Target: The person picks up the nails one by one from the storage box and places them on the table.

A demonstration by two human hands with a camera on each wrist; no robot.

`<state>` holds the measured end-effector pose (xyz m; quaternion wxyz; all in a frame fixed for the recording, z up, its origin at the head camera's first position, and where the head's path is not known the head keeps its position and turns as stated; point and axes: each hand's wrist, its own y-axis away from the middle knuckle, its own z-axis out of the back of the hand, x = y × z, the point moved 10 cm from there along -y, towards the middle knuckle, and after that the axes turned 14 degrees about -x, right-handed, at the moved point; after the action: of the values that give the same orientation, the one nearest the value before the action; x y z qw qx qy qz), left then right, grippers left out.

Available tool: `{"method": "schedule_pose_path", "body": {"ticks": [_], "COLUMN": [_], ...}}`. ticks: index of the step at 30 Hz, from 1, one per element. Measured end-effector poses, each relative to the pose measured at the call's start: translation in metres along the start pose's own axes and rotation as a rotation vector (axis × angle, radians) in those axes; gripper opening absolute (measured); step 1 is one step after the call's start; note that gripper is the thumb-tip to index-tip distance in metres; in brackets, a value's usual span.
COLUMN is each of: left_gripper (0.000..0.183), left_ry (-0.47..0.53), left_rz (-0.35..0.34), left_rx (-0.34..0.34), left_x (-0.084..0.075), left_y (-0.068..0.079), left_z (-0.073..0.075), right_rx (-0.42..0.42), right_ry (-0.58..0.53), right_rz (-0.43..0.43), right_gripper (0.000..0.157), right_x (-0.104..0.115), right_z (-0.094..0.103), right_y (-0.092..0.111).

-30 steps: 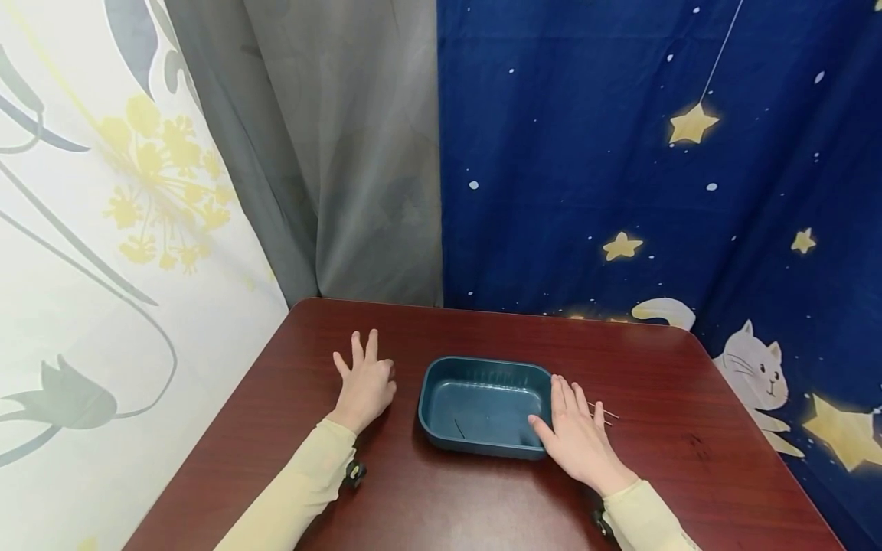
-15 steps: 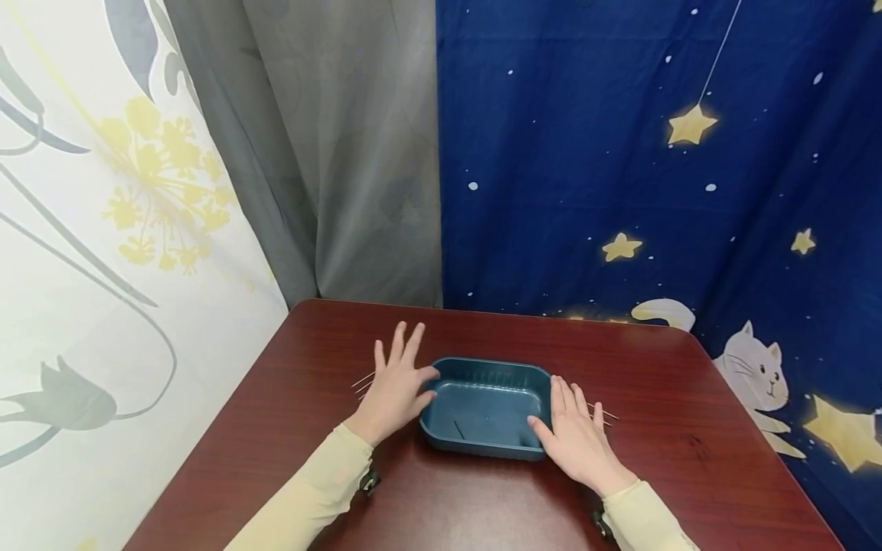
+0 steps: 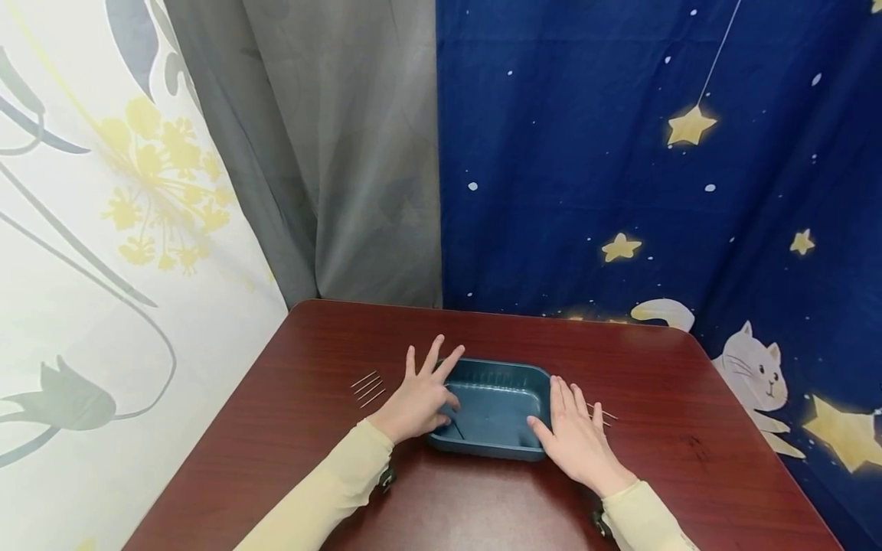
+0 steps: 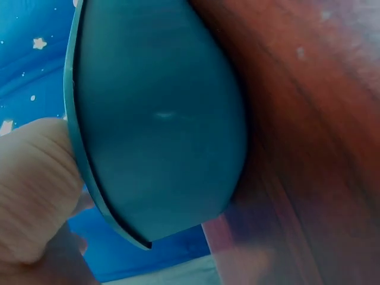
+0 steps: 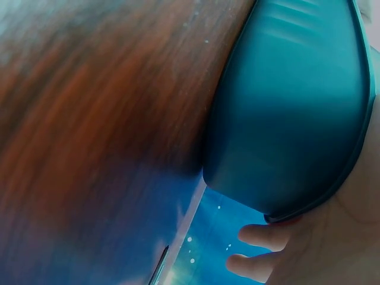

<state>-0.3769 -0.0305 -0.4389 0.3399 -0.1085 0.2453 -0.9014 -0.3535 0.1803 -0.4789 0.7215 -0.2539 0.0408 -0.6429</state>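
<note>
A dark teal rectangular plastic bin (image 3: 485, 451) stands on the table. My left hand (image 3: 416, 402) reaches over its left rim, thumb and index finger bent inside, the other fingers stretched out. Whether a thin stick is between those fingertips I cannot tell. Inside the bin, a thin dark stick (image 3: 459, 431) lies near these fingers. In the left wrist view, the bin's outer wall (image 4: 160, 119) hides the fingertips. My right hand (image 3: 579, 436) lies with straight fingers along the right rim, its thumb over the inside. The right wrist view shows the palm (image 5: 338, 237) at the rim.
Several thin metal sticks (image 3: 368, 387) lie in a row on the reddish-brown table (image 3: 455, 505), left of the bin. More sticks (image 3: 606, 414) show beyond the right hand. Grey and blue curtains (image 3: 579, 153) hang behind the table, a white patterned one (image 3: 83, 268) at left.
My left hand has moved right from over the left sticks to inside the bin's left end, uncovering the sticks. Its thumb and index finger now reach over the rim. The right hand stays in place.
</note>
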Motion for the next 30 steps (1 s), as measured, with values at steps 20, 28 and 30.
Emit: {"method": "schedule_pose_path", "body": {"ticks": [20,28,30], "left_gripper": [0.024,0.025,0.023], "left_ry": [0.081,0.064,0.059], "left_rz": [0.015,-0.008,-0.013], "left_rx": [0.188,0.184,0.19], "left_x": [-0.007,-0.009,-0.01], "left_y": [-0.012,-0.013,-0.013], "left_z": [-0.037,-0.042,-0.043], "right_rx": [-0.006,-0.006,-0.002], "right_ry": [-0.004,-0.008,-0.007], "right_rz": [-0.003,-0.003,-0.005], "right_gripper": [0.088,0.087,0.087], "right_x": [0.0,0.002,0.001], "right_z": [0.002,0.002,0.001], "right_y": [0.0,0.0,0.001]}}
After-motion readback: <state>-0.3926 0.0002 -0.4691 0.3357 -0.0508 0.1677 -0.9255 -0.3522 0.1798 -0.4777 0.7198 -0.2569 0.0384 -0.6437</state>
